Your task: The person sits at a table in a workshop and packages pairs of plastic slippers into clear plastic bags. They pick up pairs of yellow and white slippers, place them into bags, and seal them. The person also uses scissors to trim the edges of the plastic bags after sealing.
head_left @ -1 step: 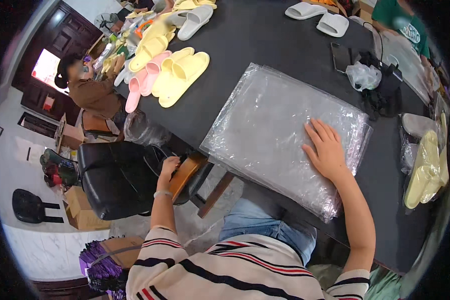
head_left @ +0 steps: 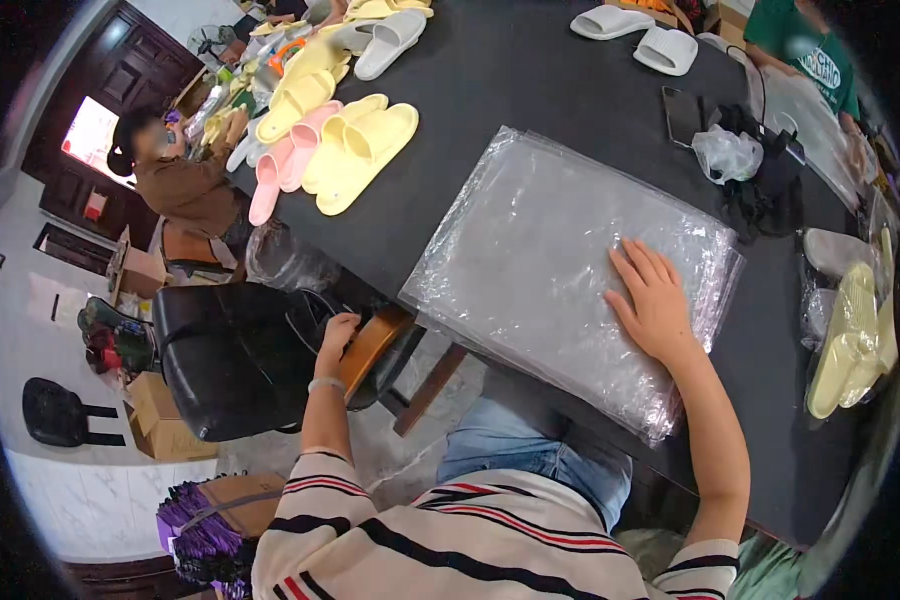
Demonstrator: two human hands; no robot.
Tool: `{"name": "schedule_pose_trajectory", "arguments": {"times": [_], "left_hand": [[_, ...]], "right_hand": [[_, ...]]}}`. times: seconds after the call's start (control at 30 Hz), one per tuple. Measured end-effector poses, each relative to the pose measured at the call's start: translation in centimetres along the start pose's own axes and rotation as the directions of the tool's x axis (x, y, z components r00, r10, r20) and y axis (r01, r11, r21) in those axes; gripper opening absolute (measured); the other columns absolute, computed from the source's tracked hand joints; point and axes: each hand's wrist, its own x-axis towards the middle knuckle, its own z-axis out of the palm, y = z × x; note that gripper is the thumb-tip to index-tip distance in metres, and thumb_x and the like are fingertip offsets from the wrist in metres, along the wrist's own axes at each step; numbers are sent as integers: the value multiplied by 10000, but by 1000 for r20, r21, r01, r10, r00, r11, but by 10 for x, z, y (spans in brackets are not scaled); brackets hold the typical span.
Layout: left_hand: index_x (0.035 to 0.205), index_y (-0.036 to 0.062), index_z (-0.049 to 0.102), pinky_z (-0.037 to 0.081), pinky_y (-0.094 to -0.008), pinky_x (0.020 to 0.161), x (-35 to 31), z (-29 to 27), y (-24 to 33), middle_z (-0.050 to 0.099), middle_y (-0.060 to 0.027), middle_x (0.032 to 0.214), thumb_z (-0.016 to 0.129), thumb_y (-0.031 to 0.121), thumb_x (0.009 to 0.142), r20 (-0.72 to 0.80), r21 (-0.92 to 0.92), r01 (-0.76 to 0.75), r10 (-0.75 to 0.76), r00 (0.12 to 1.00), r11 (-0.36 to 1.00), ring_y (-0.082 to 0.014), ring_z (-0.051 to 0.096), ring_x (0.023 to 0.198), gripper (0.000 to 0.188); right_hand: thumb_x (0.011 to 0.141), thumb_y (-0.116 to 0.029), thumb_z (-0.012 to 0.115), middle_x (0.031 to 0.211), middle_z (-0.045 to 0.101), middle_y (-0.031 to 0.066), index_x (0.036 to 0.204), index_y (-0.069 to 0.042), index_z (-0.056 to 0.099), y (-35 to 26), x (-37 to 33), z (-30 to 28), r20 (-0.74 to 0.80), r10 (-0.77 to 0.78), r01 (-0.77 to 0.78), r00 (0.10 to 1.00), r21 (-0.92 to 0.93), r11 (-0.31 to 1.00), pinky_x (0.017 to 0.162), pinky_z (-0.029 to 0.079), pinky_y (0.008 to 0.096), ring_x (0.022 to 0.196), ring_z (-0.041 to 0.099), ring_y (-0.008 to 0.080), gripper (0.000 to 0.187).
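Note:
My right hand point(head_left: 653, 305) lies flat, fingers spread, on a stack of clear plastic bags point(head_left: 540, 260). The stack is roughly squared, with a few edges out of line, and its near edge reaches the table's front edge. Off the table to the left, my left hand point(head_left: 339, 338) is closed at the curved wooden armrest point(head_left: 375, 345) of a black padded chair point(head_left: 215, 355). Its fingertips are partly hidden.
Yellow slippers point(head_left: 370, 150) and pink slippers point(head_left: 292, 160) lie at the table's far left, a white pair point(head_left: 665, 50) at the back. A phone point(head_left: 682, 115) and bagged slippers point(head_left: 845, 340) lie right. One person point(head_left: 185, 185) works at left; another point(head_left: 810, 60) is at far right.

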Motion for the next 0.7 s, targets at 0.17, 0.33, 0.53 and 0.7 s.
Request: {"name": "schedule_pose_trajectory", "arguments": {"times": [0.17, 0.33, 0.53, 0.7], "left_hand": [[976, 16, 686, 484, -365, 754, 97, -15, -19, 671, -56, 936, 609, 121, 862, 508, 729, -550, 217, 833, 407, -169, 606, 871, 173], [986, 23, 677, 487, -393, 781, 151, 16, -36, 671, -55, 969, 612, 139, 868, 538, 755, -561, 170, 826, 339, -194, 610, 898, 177], [1008, 37, 664, 490, -389, 779, 147, 48, -59, 667, -59, 981, 601, 141, 876, 184, 594, -14, -119, 976, 805, -200, 612, 900, 180], [1027, 48, 654, 493, -386, 777, 144, 50, -74, 663, -62, 992, 593, 144, 883, 138, 555, 67, -172, 975, 829, -205, 613, 901, 183]], "right_hand": [[888, -316, 585, 1433, 433, 132, 1368, -98, 475, -4, 5, -3, 21, -7, 7, 1000, 3, 1000, 1127, 249, 454, 1348, 370, 296, 538], [880, -329, 593, 1436, 429, 136, 1367, -103, 476, -1, 5, -6, 45, 24, -25, 999, 20, 999, 1130, 244, 461, 1352, 367, 299, 550], [876, -347, 595, 1429, 434, 144, 1363, -99, 483, -3, 8, -11, 76, 26, -27, 997, 15, 1000, 1129, 242, 463, 1351, 370, 292, 558], [864, -345, 614, 1437, 423, 145, 1364, -97, 480, -6, 12, -14, 109, 39, -41, 993, 22, 999, 1128, 236, 464, 1350, 364, 296, 574]]}}
